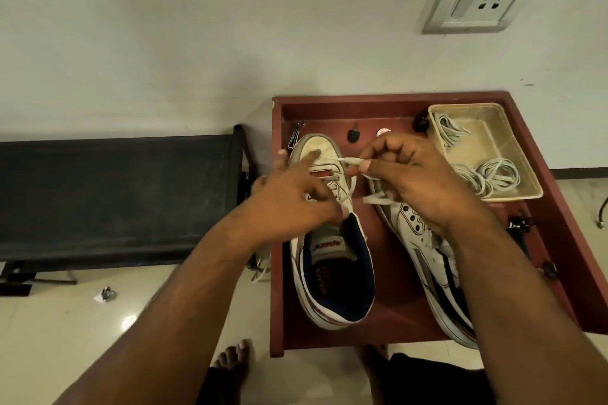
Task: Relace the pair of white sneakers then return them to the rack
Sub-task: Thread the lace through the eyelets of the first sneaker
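At the bottom edge of the frame, bare feet (234, 359) stand on the pale tiled floor (82, 339), and two forearms reach up from the lower corners toward a red-brown wooden tray table (559, 194) right of centre. On its surface lie the white sneakers: the left sneaker (332, 276) with its heel opening toward the viewer and toe toward the wall, and the right sneaker (427, 260) just beside it, partly hidden under the right forearm. Above the left sneaker's tongue, the left hand (289, 204) hovers with fingers spread and relaxed, index finger extended over the toe cap; whether it pinches a lace end below the palm cannot be told. Right of it, the right hand (404, 174) is curled, its thumb and finger pinching the tip of the white lace (348, 161), which runs from the lowest eyelets of the left sneaker. Judged from this, lacing has only begun: the step goes best if the pinched tip is kept short and stiff, fed through the next eyelet, and both ends pulled to even length before crossing. Farther back, in the tray's upper right, a clear plastic container (513, 128) holds spare laces (490, 174). At middle left, a black rack (115, 194) stands against the wall, awaiting the pair.
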Action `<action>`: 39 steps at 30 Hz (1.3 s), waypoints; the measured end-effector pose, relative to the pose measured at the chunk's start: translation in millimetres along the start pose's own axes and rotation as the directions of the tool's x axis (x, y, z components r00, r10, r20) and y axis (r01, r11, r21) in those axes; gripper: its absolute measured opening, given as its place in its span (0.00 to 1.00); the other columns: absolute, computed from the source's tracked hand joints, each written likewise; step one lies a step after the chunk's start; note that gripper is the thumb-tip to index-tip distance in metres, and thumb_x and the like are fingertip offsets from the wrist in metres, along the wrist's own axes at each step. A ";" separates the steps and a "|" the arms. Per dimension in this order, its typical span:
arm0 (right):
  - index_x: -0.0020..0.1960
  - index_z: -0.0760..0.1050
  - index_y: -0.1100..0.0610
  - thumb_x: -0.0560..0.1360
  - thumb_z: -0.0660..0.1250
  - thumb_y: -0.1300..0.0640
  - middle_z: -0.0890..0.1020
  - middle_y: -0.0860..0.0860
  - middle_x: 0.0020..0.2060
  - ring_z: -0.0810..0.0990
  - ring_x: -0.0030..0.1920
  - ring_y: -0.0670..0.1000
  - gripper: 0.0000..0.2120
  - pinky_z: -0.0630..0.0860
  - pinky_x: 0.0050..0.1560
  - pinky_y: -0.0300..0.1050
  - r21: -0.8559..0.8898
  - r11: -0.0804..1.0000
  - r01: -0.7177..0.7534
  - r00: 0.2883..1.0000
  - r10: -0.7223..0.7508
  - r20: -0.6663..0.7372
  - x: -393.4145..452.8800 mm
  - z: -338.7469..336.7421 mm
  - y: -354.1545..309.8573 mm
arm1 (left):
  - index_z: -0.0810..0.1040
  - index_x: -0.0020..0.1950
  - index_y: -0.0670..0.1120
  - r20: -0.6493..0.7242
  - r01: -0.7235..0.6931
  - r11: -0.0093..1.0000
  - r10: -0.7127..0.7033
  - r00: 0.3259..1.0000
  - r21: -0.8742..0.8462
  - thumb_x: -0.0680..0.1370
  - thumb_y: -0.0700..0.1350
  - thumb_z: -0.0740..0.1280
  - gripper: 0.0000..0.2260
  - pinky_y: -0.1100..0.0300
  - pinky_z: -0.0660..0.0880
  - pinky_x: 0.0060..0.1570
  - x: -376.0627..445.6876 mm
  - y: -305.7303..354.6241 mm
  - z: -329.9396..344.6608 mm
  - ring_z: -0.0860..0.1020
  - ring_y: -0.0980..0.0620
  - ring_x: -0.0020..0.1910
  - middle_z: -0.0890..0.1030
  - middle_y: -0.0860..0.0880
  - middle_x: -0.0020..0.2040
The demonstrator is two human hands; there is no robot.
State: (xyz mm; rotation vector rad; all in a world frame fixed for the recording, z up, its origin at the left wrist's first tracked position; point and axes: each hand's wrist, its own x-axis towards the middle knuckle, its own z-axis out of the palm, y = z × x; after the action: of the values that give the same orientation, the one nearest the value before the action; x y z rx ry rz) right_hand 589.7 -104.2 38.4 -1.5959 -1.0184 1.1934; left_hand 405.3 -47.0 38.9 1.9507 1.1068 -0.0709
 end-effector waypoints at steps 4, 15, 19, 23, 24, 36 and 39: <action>0.45 0.71 0.56 0.75 0.63 0.63 0.85 0.60 0.43 0.57 0.21 0.50 0.03 0.54 0.29 0.52 0.150 0.988 -0.039 0.987 0.015 0.157 -0.2 21.9 0.2 | 0.79 0.38 0.57 -0.028 0.092 0.889 -0.089 0.996 0.449 0.78 0.58 0.64 0.11 0.33 0.40 0.72 -9.2 0.9 19.6 0.34 0.41 0.78 0.44 0.53 0.81; 0.42 0.73 0.47 0.76 0.69 0.53 0.79 0.45 0.31 0.77 0.33 0.43 0.07 0.75 0.39 0.44 -0.596 0.789 0.148 0.979 -0.032 0.200 2.3 13.2 23.1 | 0.78 0.61 0.59 -0.143 -0.038 0.783 0.161 0.977 0.621 0.80 0.50 0.65 0.11 0.54 0.62 0.58 -18.9 5.1 29.6 0.65 0.51 0.61 0.71 0.55 0.65; 0.40 0.75 0.48 0.73 0.70 0.55 0.81 0.46 0.34 0.74 0.30 0.40 0.06 0.68 0.34 0.39 -0.584 0.801 0.131 0.986 -0.042 0.164 3.2 13.2 26.8 | 0.76 0.63 0.54 -0.196 0.135 0.642 0.025 0.980 0.755 0.76 0.55 0.69 0.16 0.45 0.60 0.62 -24.2 12.8 53.0 0.56 0.41 0.70 0.56 0.48 0.75; 0.39 0.75 0.49 0.72 0.70 0.55 0.80 0.45 0.33 0.74 0.31 0.41 0.05 0.66 0.33 0.38 -0.588 0.806 0.071 0.994 -0.010 0.107 3.9 15.4 27.6 | 0.75 0.64 0.52 -0.164 0.149 0.571 -0.025 0.986 0.808 0.75 0.53 0.71 0.19 0.32 0.44 0.68 -23.0 15.0 67.7 0.27 0.31 0.72 0.25 0.45 0.76; 0.40 0.76 0.49 0.71 0.70 0.56 0.80 0.45 0.34 0.75 0.32 0.41 0.04 0.66 0.33 0.38 -0.591 0.805 0.057 0.995 0.001 0.097 3.8 16.3 26.8 | 0.74 0.66 0.53 -0.146 0.131 0.561 -0.018 0.989 0.818 0.75 0.54 0.71 0.21 0.30 0.40 0.68 -21.9 15.3 68.6 0.23 0.31 0.69 0.23 0.45 0.74; 0.40 0.77 0.47 0.70 0.72 0.56 0.76 0.44 0.31 0.74 0.32 0.43 0.05 0.64 0.32 0.39 -0.635 0.772 0.013 0.999 0.015 0.039 2.8 19.1 23.3 | 0.86 0.40 0.55 -0.402 -0.023 0.806 0.319 0.858 0.591 0.68 0.56 0.73 0.07 0.51 0.58 0.52 -30.3 -14.7 50.9 0.67 0.45 0.61 0.78 0.50 0.62; 0.39 0.78 0.49 0.70 0.71 0.57 0.76 0.44 0.30 0.73 0.31 0.41 0.04 0.64 0.31 0.38 -0.624 0.781 0.002 0.999 0.023 0.031 5.8 20.7 25.9 | 0.85 0.41 0.52 -0.469 -0.091 0.813 0.419 0.777 0.575 0.73 0.55 0.61 0.14 0.53 0.58 0.49 -26.2 -17.1 53.8 0.70 0.50 0.54 0.80 0.51 0.53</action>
State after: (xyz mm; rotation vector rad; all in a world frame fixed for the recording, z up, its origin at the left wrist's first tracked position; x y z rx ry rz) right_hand 573.5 -102.6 9.0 -2.0892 -1.5442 0.9319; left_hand 395.5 -98.6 5.6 2.7309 1.2611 0.4628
